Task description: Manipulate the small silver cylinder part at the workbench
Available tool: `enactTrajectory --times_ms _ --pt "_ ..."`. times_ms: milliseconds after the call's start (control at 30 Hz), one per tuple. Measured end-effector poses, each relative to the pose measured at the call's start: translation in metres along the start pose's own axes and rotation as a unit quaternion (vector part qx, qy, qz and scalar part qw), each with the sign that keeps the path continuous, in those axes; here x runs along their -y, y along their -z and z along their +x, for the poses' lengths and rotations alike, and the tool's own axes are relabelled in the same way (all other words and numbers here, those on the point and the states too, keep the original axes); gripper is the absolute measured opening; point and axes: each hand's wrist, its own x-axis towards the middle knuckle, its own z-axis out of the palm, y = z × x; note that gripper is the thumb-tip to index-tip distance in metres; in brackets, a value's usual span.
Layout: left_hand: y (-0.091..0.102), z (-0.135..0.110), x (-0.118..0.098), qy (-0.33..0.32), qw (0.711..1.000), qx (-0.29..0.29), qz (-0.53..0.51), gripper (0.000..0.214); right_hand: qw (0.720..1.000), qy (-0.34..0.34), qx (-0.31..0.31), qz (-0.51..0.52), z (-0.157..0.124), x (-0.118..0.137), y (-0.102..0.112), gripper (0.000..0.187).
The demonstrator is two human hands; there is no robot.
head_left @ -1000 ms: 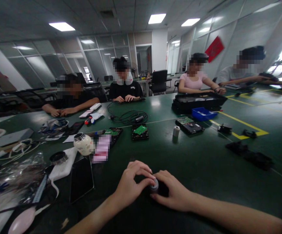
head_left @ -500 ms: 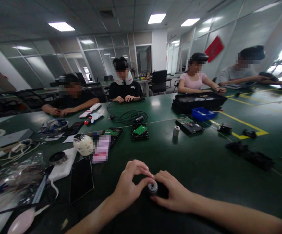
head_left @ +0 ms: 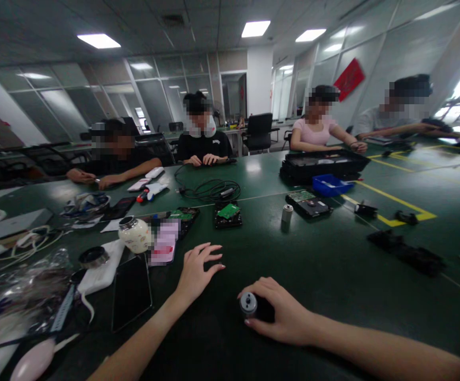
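A small silver cylindrical motor (head_left: pixel 248 304) stands upright on the green table, its round end face with dark holes turned up. My right hand (head_left: pixel 281 312) is closed around it from the right, thumb on the near side and fingers on the far side. To the left and farther off, my left hand (head_left: pixel 200 267) hovers over the table with its fingers spread. A tiny dark speck shows by its thumb tip, too small to make out. Beyond my hands stands a second silver motor (head_left: pixel 287 214), close to a hard drive (head_left: pixel 309 203) with a green circuit board.
On my left are a dark-screened tablet (head_left: pixel 132 293), a cream jar (head_left: pixel 135 235), a pink packet (head_left: pixel 164 244) and clear plastic bags (head_left: pixel 27 286). Another hard drive (head_left: pixel 228 216), a coiled black cable (head_left: pixel 209 189), a blue tray (head_left: pixel 332 185) and black parts (head_left: pixel 406 253) lie farther out. Several people sit opposite.
My left hand has left the top of the motor and moved left and away from me, its fingers opening. My right hand and the motor have stayed in place.
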Motion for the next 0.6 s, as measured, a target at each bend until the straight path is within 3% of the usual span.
enactTrajectory --times_ms 133,267,400,600 --pt "0.004 0.0 -0.009 -0.003 1.0 -0.016 -0.009 0.027 1.0 0.006 -0.004 0.004 0.001 0.0 0.0 0.04" --pt "0.012 -0.011 -0.042 -0.046 0.992 -0.054 -0.102 0.009 1.0 0.013 -0.012 -0.001 0.0 -0.003 -0.002 0.04" --pt "0.018 -0.026 -0.075 -0.083 0.974 0.004 -0.212 0.012 0.999 0.024 -0.026 -0.018 0.0 -0.006 -0.005 0.038" --pt "0.022 -0.027 -0.086 -0.106 0.977 0.055 -0.177 0.019 0.999 0.036 -0.029 -0.02 0.0 -0.007 -0.007 0.037"
